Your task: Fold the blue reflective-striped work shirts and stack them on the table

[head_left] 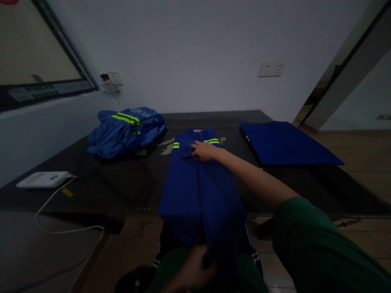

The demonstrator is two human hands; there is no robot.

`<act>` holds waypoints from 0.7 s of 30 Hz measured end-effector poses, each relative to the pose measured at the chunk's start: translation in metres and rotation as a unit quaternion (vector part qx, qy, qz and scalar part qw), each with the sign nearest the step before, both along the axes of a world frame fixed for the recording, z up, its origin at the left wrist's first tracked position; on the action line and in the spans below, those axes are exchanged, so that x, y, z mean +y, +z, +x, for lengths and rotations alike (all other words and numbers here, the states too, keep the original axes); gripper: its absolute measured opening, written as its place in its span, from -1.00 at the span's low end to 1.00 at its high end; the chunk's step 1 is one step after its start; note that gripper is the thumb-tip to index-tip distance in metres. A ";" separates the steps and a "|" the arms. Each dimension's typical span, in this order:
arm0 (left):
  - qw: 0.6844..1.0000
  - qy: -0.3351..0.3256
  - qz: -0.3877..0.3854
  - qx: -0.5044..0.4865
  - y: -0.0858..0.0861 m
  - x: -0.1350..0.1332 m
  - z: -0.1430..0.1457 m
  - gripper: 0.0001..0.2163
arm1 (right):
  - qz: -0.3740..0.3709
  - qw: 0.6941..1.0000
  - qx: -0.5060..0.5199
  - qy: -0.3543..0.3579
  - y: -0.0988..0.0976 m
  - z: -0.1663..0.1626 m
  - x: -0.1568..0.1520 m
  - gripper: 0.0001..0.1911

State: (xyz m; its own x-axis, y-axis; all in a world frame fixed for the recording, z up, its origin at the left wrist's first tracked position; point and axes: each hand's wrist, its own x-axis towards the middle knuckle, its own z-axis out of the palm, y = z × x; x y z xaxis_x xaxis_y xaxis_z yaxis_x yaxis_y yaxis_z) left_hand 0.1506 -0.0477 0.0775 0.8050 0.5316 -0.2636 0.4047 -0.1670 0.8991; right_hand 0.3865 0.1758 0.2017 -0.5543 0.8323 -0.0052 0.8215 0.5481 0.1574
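A blue work jacket (195,191) with yellow-green reflective stripes lies lengthwise on the dark table (128,183), folded into a narrow strip that hangs over the near edge. My right hand (204,151) rests on its far end by the collar, fingers pressed on the cloth. My left hand (192,270) is low near my body, closed on the jacket's hanging bottom edge.
A crumpled pile of blue garments (126,130) with the same stripes sits at the back left. A flat folded blue garment (285,143) lies at the back right. A white device (44,179) with a white cable lies at the left. Wall sockets (271,69) are behind.
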 end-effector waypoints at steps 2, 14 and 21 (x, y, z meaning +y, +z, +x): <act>0.999 -0.005 0.025 -0.024 0.000 0.004 0.003 -0.70 | -0.004 1.000 0.001 -0.015 0.006 0.002 0.004 -0.74; 0.998 0.030 0.055 -0.014 -0.058 0.020 0.003 -0.72 | -0.009 0.997 0.035 -0.071 -0.021 0.000 0.008 -0.72; 0.999 0.033 0.037 0.022 -0.030 0.018 0.008 -0.64 | 0.052 0.988 0.097 -0.108 -0.049 -0.006 -0.016 -0.73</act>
State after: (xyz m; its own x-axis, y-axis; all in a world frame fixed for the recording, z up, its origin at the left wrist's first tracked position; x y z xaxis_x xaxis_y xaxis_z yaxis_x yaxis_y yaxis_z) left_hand 0.1586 -0.0294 0.0478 0.7561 0.6026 -0.2554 0.4557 -0.2046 0.8663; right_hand 0.3808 0.1594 0.1531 -0.3461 0.9216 0.1758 0.9376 0.3462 0.0312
